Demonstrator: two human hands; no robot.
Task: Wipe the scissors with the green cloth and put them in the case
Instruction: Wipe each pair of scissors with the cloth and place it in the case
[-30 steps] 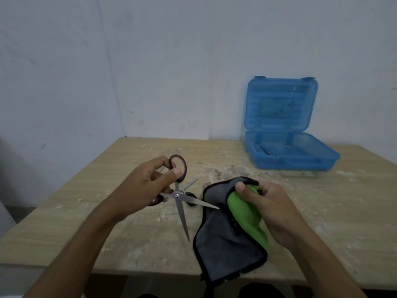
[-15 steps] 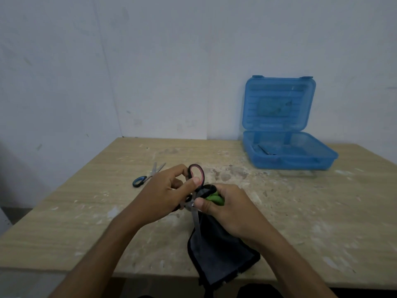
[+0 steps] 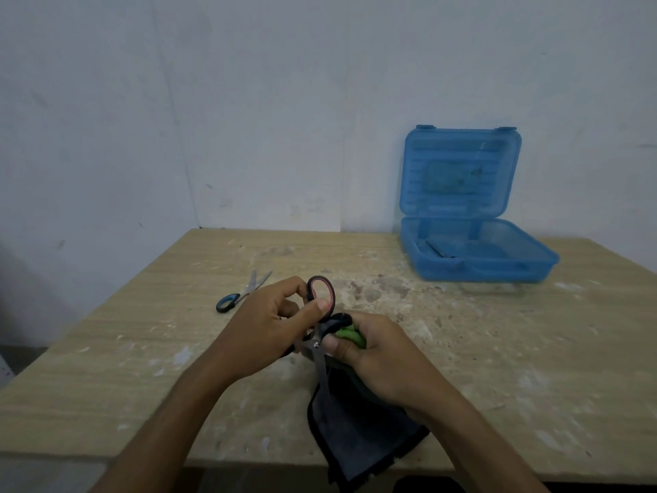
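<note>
Barely anything's moved since half a second ago: left hand (image 3: 265, 323) grips the scissors (image 3: 319, 345) handle, right hand (image 3: 373, 354) pinches the green cloth (image 3: 350, 334) round the blades above the table (image 3: 497, 368). Probably best sliding pivot-to-tip, fingers off the edge.

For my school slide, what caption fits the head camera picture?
Left hand holds red-handled scissors while right hand wipes them with the green cloth.

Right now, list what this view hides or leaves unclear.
- Red-handled scissors: the lower handle loop is hidden by the left hand; the blade tip is lost against the dark cloth.
- Cloth: its lower edge is cut off by the frame's bottom edge.
- Blue case: the contents are blurred through the tinted plastic.
- Blue-handled scissors: one handle loop is hidden by the left hand.
</note>
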